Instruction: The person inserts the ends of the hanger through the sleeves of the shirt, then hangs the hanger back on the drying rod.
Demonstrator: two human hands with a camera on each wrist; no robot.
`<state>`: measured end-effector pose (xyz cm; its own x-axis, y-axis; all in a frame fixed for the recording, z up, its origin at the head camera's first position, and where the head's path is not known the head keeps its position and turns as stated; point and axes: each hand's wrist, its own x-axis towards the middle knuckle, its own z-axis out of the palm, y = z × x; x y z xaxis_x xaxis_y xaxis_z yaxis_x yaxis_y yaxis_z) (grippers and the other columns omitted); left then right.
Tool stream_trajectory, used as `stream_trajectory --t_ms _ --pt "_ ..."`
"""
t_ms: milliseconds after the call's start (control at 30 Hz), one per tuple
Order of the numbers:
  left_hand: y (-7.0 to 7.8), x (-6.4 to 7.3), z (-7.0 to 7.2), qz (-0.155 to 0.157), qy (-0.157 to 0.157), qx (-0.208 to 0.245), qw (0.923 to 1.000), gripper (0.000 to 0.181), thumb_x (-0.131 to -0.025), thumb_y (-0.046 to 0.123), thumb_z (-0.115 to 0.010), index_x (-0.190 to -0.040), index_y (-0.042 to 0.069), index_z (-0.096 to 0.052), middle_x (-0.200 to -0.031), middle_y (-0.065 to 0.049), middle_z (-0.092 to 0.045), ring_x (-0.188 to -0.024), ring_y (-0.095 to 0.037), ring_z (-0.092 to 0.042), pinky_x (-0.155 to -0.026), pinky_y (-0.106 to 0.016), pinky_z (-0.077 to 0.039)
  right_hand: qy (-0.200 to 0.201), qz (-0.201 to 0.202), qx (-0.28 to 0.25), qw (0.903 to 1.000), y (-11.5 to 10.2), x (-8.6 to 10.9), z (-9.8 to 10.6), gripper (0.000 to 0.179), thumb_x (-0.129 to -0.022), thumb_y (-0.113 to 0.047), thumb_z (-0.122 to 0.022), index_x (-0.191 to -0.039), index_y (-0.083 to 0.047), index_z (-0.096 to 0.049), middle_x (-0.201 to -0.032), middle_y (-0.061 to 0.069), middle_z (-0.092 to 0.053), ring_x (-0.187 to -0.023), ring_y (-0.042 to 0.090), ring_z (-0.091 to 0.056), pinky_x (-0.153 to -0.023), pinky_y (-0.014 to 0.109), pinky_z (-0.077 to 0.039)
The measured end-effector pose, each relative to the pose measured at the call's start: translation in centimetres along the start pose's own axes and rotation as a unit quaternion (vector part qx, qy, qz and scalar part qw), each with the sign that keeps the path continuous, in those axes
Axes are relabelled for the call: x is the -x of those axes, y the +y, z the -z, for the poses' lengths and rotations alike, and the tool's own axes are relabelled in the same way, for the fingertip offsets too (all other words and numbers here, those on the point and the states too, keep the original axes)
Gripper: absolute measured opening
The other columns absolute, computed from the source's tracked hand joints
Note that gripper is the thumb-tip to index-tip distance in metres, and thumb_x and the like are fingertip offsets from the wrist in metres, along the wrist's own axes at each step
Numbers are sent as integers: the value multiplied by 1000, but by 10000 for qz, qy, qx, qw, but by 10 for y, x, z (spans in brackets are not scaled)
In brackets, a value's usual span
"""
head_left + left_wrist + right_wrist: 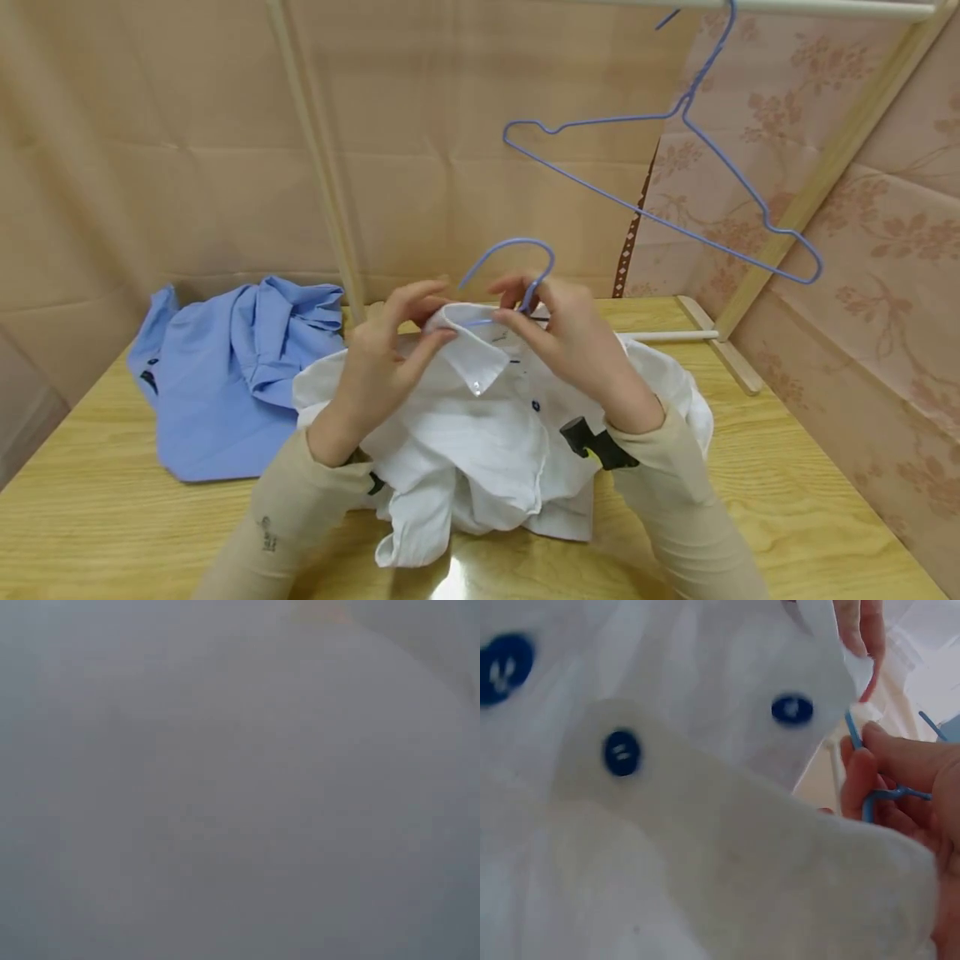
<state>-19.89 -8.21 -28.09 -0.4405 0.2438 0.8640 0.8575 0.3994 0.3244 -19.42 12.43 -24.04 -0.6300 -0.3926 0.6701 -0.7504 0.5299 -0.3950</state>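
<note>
A white button-up shirt (480, 433) lies bunched on the table in front of me, its collar raised. My left hand (382, 358) pinches the collar (474, 354) between thumb and fingers. My right hand (573, 342) grips a blue wire hanger (517, 242) near the base of its hook, and the hook stands up above the collar. Part of the hanger shows inside the collar; the rest is hidden by the shirt. In the right wrist view, dark blue buttons (792, 710) show on the shirt, and the right fingers hold the hanger wire (889, 795). Blurred white-grey cloth (225, 787) fills the left wrist view.
A folded-over blue shirt (225, 383) lies on the wooden table (787, 467) at left. A second blue hanger (600, 196) hangs from the white rail (825, 8) of a wooden rack (832, 167) above right. Curtains stand behind.
</note>
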Motion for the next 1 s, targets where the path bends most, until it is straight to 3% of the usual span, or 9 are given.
stream_trajectory --t_ms 133,233,367,533,667,767,867,933,1000 --pt "-1 2 3 410 -673 -757 9940 38 -80 15 -70 -114 7 -59 -98 -7 -67 -83 -20 -62 -72 -34 -47 414 -264 -160 9987 2 0 3 20 -79 -11 -70 -98 -6 -65 -75 0 -61 -68 7 -54 -54 20 -41" --pt "-4 2 5 479 -880 -1198 9877 24 -81 21 -68 -102 10 -65 -89 -3 -68 -71 -19 -58 -67 -35 -44 300 -334 -133 9989 3 1 7 21 -79 -12 -70 -99 -7 -65 -76 0 -62 -68 7 -55 -56 19 -41" --pt "-9 2 6 268 -671 -1238 9897 16 -80 19 -69 -92 9 -68 -81 -2 -68 -64 -15 -55 -64 -32 -42 -90 -406 -168 9990 6 1 18 18 -82 -14 -68 -97 -7 -63 -92 1 -66 -79 9 -59 -60 21 -42" --pt "-13 2 8 109 -376 -1246 9914 14 -77 16 -72 -88 8 -68 -79 -2 -68 -62 -16 -54 -59 -30 -42 -338 -546 -509 9966 26 12 33 30 -86 -9 -62 -115 -6 -56 -115 5 -58 -102 18 -55 -88 30 -43" --pt "-17 4 12 39 -242 -1214 9923 14 -75 13 -73 -87 7 -68 -80 -4 -68 -61 -17 -54 -57 -30 -41 -657 -478 -719 9941 50 31 41 42 -89 -5 -56 -129 -7 -46 -127 8 -48 -116 20 -45 -95 28 -38" --pt "-19 4 15 -87 -173 -1144 9932 15 -74 10 -74 -87 6 -68 -80 -5 -68 -60 -16 -53 -56 -30 -40 -1117 -879 -1443 9793 64 43 45 46 -92 -4 -50 -136 -5 -37 -136 12 -40 -122 21 -40 -95 22 -37" --pt "-20 4 17 -243 -172 -1114 9933 16 -72 9 -74 -87 6 -68 -81 -6 -68 -61 -17 -53 -56 -30 -39 -1625 -1539 -2046 9529 73 51 48 53 -93 -8 -48 -141 -6 -25 -140 15 -36 -122 16 -40 -92 18 -37" --pt "-20 4 19 -343 -188 -1119 9929 17 -72 9 -75 -88 6 -69 -82 -6 -68 -62 -19 -54 -57 -31 -40 -1916 -1866 -2390 9335 77 52 48 61 -92 -10 -52 -142 -7 -17 -137 20 -38 -117 13 -45 -88 20 -41" --pt "-21 4 20 -392 -207 -1137 9925 17 -72 9 -75 -88 6 -69 -82 -7 -68 -64 -19 -55 -58 -31 -41 -2039 -2033 -2561 9228 79 51 46 70 -89 -10 -58 -143 -8 -13 -130 22 -44 -108 10 -51 -84 21 -44"
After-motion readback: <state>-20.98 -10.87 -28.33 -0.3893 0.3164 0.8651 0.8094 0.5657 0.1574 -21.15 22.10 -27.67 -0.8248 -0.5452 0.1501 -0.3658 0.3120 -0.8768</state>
